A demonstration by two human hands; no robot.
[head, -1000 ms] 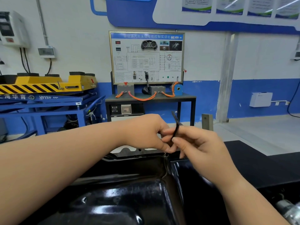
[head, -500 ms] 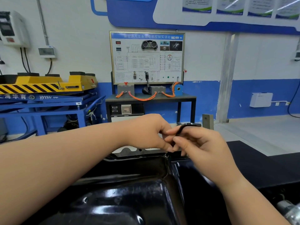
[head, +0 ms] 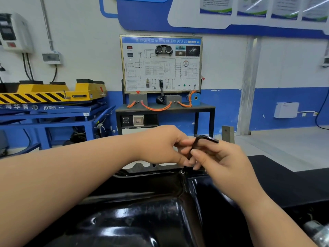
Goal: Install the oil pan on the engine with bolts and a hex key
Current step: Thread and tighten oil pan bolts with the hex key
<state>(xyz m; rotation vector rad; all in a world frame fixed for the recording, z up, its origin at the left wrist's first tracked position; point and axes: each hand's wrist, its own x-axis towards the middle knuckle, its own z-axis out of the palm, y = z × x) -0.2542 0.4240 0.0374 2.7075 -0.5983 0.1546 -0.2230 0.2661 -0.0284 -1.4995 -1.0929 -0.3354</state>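
The glossy black oil pan [head: 142, 216] fills the bottom of the view, lying on the engine. At its far rim a small silver bolt [head: 182, 171] sits in the flange. A black L-shaped hex key [head: 204, 139] stands upright over that bolt, its short arm pointing right. My right hand [head: 219, 157] pinches the key's shaft. My left hand [head: 160, 145] pinches the shaft from the left side, fingertips meeting the right hand's. The key's lower tip is mostly hidden by my fingers.
A black bench surface [head: 284, 184] extends to the right of the pan. A metal engine part [head: 316, 230] shows at the bottom right corner. Beyond stand a training board on a dark table [head: 165, 109] and a yellow and blue lift cart [head: 44, 97].
The hex key's short arm has swung from pointing up and away to pointing right, turned by my fingers. Both hands stay at the same spot over the bolt.
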